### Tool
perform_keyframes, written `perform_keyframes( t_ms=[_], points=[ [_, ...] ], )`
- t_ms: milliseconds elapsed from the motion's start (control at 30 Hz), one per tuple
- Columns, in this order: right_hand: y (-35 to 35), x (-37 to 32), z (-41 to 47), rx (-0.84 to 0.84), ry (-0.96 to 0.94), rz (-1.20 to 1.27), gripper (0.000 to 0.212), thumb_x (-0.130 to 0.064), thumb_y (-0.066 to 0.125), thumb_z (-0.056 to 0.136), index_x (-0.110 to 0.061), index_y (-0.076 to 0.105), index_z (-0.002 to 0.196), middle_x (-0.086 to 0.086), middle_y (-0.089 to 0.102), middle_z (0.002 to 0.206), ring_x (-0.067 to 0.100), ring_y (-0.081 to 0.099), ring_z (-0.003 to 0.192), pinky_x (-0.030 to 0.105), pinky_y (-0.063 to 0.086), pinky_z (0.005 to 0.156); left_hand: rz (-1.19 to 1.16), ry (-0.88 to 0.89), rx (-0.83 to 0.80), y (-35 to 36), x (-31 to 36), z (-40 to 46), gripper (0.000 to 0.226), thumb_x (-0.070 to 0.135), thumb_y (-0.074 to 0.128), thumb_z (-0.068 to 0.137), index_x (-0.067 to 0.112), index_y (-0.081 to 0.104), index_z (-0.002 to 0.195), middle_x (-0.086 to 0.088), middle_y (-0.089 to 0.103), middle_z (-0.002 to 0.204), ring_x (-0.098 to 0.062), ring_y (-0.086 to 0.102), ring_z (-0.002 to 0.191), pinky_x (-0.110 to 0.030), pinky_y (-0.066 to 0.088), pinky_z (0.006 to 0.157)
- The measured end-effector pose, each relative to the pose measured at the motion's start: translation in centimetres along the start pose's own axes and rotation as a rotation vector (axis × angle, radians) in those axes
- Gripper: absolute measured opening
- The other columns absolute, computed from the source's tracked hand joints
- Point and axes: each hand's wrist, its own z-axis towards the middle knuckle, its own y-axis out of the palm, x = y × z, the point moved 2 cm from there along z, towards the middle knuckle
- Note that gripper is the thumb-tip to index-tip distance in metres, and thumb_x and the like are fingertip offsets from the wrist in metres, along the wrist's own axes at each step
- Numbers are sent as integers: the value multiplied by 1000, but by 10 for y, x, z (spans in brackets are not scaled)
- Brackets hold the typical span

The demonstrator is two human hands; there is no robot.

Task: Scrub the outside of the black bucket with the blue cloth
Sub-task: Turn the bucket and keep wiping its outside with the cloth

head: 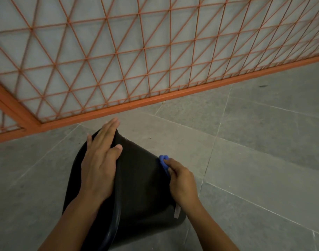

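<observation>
Under the left hand (100, 160), whose straight fingers lie flat and close together, the black bucket (137, 178) rests tilted on the grey tiled floor (254, 160). The right hand (182, 183) has its curled fingers clamped on the blue cloth (163, 161) against the bucket's side; most of the cloth is hidden.

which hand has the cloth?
The right hand pinches the blue cloth against the black bucket; the left hand lies flat, steadying it.

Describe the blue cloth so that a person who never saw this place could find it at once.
Below the orange lattice gate, a black bucket lies on the grey tiled floor. At the bucket's right edge, the right hand pinches a small bunched cloth against it. It is the only blue thing here.
</observation>
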Motion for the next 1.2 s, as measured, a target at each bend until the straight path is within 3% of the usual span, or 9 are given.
perform_keyframes(
  t_ms=[100,300,500,600,833,933,1033,1133,1200],
  points=[
    [2,-7,9,-36,-39,33,32,-10,42,94,-21,60,118,-8,59,120,-2,47,106,-9,26,83,-24,2,-5,-2,-1,-3,59,28,34,80,35,31,139,28,29,144,20,18,133,-27,-2,121],
    [-7,10,27,-98,182,-108,34,-8,38,95,-16,57,122,8,59,126,24,54,113,27,38,94,73,33,-16,1,6,0,66,41,28,78,30,31,143,28,26,144,29,13,127,-25,-5,120],
    [2,2,-8,68,65,-89,40,-3,42,91,-23,55,123,-1,59,126,18,54,115,20,35,96,12,53,-29,-2,2,-1,67,43,28,77,29,33,142,29,27,143,21,17,133,-30,-2,121],
    [1,0,9,-3,12,-69,34,-7,41,93,-20,59,119,0,60,124,18,55,111,17,36,91,-39,30,-4,-4,-2,0,60,37,33,78,35,32,138,29,30,142,21,19,133,-35,1,122],
    [-5,39,6,-148,328,-93,29,-13,38,95,-15,61,111,9,67,109,22,60,99,32,45,87,1,1,31,-6,-8,1,63,44,28,77,34,29,139,11,24,154,4,14,142,-34,-4,121],
    [-5,51,-19,-156,425,97,31,-14,35,97,-19,62,111,1,67,105,13,60,96,30,46,89,43,-59,-7,-8,-19,-3,75,59,26,71,41,11,142,12,4,157,-7,-3,146,-38,-6,120],
    [-8,50,-24,-90,479,282,33,-16,32,98,-22,62,110,-1,67,104,14,62,96,40,48,94,-70,-150,-15,-9,-26,-7,83,66,31,68,40,13,145,18,13,152,-12,8,147,-47,4,120],
    [-11,47,-23,-11,470,345,33,-15,32,98,-22,60,114,0,64,112,17,59,103,44,46,97,-137,-77,41,-16,-27,-3,70,63,35,75,38,32,141,12,29,152,-4,27,140,-37,18,119],
    [-9,44,-23,15,450,376,34,-15,32,98,-23,59,118,0,62,117,18,58,107,44,45,99,-158,-33,62,-19,-24,2,64,59,39,78,38,37,138,11,35,147,7,32,133,-15,24,111]
  ],
)
